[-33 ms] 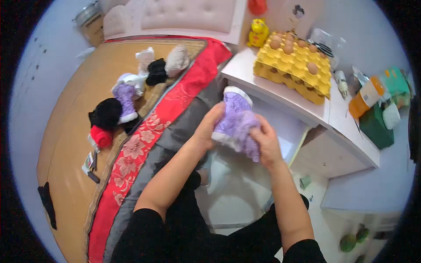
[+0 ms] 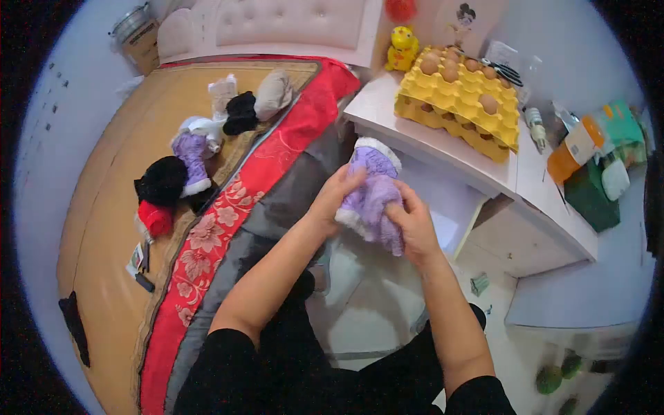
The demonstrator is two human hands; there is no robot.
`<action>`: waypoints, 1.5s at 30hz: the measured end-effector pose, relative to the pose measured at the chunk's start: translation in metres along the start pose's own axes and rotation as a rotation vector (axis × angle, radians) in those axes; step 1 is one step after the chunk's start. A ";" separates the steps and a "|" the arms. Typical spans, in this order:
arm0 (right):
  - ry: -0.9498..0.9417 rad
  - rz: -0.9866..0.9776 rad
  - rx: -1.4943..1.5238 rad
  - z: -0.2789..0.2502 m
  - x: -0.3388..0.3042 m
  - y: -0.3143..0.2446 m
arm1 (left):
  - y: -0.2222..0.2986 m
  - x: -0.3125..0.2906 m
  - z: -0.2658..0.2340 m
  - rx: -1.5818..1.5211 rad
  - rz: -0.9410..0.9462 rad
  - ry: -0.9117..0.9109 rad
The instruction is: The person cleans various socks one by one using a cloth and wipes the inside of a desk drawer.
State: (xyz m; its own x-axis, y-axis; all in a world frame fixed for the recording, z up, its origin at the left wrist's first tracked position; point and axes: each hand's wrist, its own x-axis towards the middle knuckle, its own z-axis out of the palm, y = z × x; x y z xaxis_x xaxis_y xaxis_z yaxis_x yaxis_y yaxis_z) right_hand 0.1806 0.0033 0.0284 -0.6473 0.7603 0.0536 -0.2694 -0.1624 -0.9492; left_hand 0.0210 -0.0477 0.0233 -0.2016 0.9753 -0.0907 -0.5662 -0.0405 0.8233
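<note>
Between my hands, above the open drawer, is a soft purple tube-shaped sleeve (image 2: 374,164) with white fluffy trim and a fuzzy purple part bunched over its lower right. My left hand (image 2: 333,200) is closed on its left side. On the lower right, my right hand (image 2: 418,227) pinches the fuzzy purple part. A similar purple sleeve (image 2: 189,153) with white trim lies on the bed, beside a black bundle (image 2: 162,181) and a red bundle (image 2: 156,218).
White, black (image 2: 241,114) and beige (image 2: 274,95) rolled cloths lie on the bed mat (image 2: 97,228). Yellow trays (image 2: 456,114) with eggs, a yellow figurine (image 2: 401,50) and an orange bottle (image 2: 574,149) stand on the white cabinet at right. A white drawer (image 2: 443,207) is pulled out below.
The view has shifted slightly. My fingers have moved a little on the purple sleeve, the left ones reaching further over it. Both hands keep their hold.
</note>
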 end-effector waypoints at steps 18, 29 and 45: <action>0.620 -0.785 -1.074 -0.056 0.013 -0.045 | -0.006 -0.019 0.001 0.086 -0.171 -0.069; 0.437 -0.760 -1.324 -0.050 0.007 -0.029 | -0.010 -0.020 0.001 0.286 -0.157 -0.028; -0.371 -0.534 -1.182 -0.006 -0.008 0.011 | -0.017 -0.009 -0.022 0.076 0.016 0.220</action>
State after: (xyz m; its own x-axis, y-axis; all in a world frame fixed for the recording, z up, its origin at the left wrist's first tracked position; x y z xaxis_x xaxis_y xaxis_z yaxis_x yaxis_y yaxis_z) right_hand 0.1867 -0.0006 0.0159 -0.8608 0.3155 0.3992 0.1016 0.8753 -0.4728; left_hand 0.0151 -0.0601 -0.0021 -0.3839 0.9036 -0.1902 -0.5013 -0.0310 0.8647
